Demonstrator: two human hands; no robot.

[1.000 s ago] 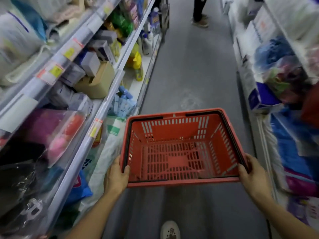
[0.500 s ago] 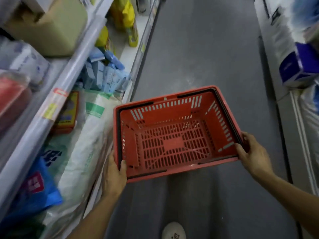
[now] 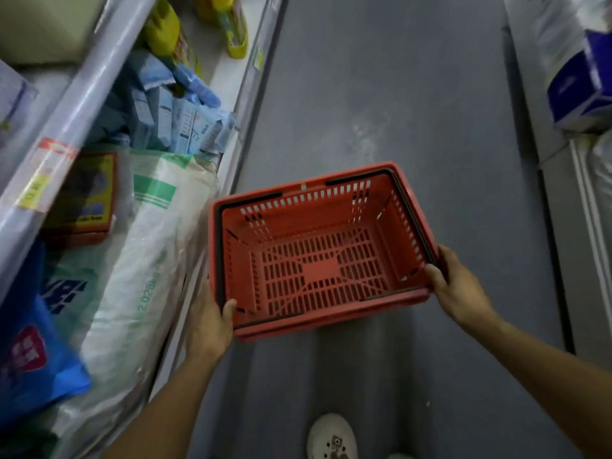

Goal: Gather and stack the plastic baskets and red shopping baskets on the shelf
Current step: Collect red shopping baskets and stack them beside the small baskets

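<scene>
While we carry the red shopping basket (image 3: 318,250) down the aisle, both hands clamp its rim: our left hand (image 3: 208,323) wraps the near-left corner with the thumb hooked inside, and our right hand (image 3: 458,286) pinches the right edge, fingers curled under the lip. It hangs empty above the grey floor (image 3: 414,94), tilted a little toward the left, just beside the low shelf (image 3: 231,150) stacked with bagged goods (image 3: 139,260). Its black handles (image 3: 361,178) lie folded along the rim. To do this step well, we judge that we should level the basket, keep those handles down so nothing snags when it nests, and keep the left corner from brushing the bags. No other baskets show, so where the stack is we cannot tell.
</scene>
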